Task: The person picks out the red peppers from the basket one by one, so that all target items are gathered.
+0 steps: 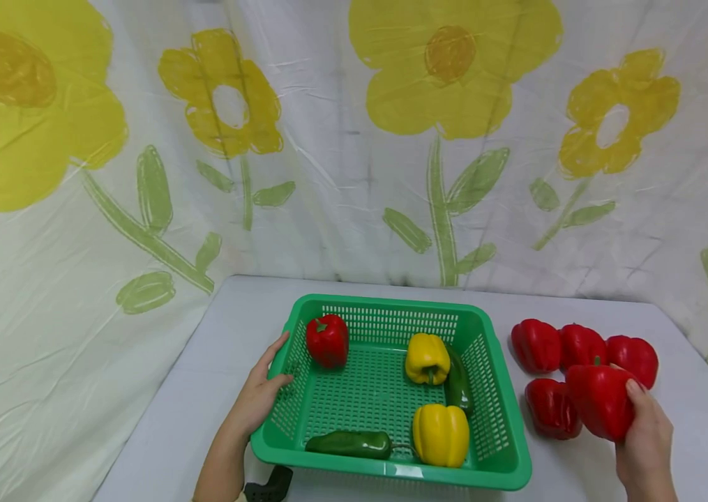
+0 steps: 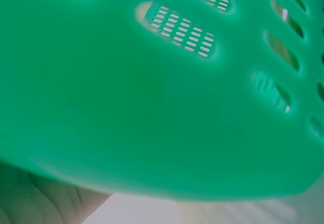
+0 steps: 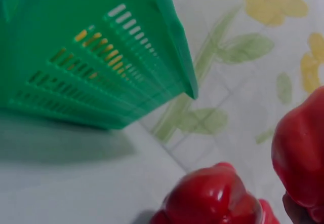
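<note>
My right hand (image 1: 645, 429) grips a red bell pepper (image 1: 598, 401) held up over the right side of the table; it also shows at the right edge of the right wrist view. Several more red bell peppers (image 1: 536, 345) lie close behind and beside it. At the left rim of a green plastic basket (image 1: 391, 473), my left hand (image 1: 259, 397) holds on, thumb over the rim. Inside the basket are a red bell pepper (image 1: 327, 341), a yellow bell pepper (image 1: 427, 357), another yellow bell pepper (image 1: 441, 436) and two long green peppers (image 1: 350, 444). The left wrist view is mostly basket wall.
The white table (image 1: 203, 362) reaches back to a hanging cloth (image 1: 322, 209) printed with yellow flowers. A black object (image 1: 270, 486) shows by the left wrist, below the basket's front left corner.
</note>
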`<state>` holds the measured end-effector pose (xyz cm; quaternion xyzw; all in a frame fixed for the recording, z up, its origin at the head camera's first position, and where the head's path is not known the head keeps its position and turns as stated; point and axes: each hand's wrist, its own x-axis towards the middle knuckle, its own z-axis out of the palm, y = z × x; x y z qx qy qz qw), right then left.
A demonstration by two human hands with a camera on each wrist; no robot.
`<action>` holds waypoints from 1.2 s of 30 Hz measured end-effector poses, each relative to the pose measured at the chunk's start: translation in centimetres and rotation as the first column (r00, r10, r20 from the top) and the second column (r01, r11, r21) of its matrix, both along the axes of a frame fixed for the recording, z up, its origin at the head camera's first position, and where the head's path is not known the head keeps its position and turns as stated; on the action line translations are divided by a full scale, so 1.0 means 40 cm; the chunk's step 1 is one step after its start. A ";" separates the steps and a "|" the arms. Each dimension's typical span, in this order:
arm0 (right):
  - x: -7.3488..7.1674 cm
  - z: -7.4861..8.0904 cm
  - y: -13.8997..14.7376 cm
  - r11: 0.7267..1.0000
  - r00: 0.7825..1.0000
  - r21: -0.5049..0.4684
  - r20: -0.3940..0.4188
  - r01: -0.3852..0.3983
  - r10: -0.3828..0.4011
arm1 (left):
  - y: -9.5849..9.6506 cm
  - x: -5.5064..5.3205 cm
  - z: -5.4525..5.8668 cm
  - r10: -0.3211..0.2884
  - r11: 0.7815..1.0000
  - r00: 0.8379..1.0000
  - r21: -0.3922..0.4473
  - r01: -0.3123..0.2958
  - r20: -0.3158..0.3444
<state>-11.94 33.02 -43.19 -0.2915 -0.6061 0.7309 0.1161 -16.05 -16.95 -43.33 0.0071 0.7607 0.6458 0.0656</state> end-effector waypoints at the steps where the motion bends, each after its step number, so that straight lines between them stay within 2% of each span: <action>1: -0.005 0.000 0.003 1.000 1.000 -0.001 0.015 0.021 -0.021 | 0.000 0.000 0.000 0.000 1.000 1.000 0.001 0.000 0.000; 7: -0.028 -0.004 0.028 0.994 0.990 -0.023 0.095 0.104 -0.102 | 0.002 -0.003 -0.002 -0.002 1.000 1.000 0.003 0.002 -0.003; 13: -0.037 -0.017 0.045 0.990 0.982 -0.047 0.144 0.133 -0.126 | 0.003 -0.001 0.000 -0.001 1.000 1.000 0.005 0.001 0.003; 25: -0.051 -0.051 0.077 0.987 0.976 -0.094 0.188 0.129 -0.109 | 0.001 -0.005 -0.001 0.001 1.000 1.000 -0.012 -0.002 -0.008; 36: -0.053 -0.071 0.093 0.982 0.980 -0.123 0.157 0.142 -0.122 | 0.001 -0.004 0.001 0.003 1.000 1.000 -0.008 -0.003 -0.006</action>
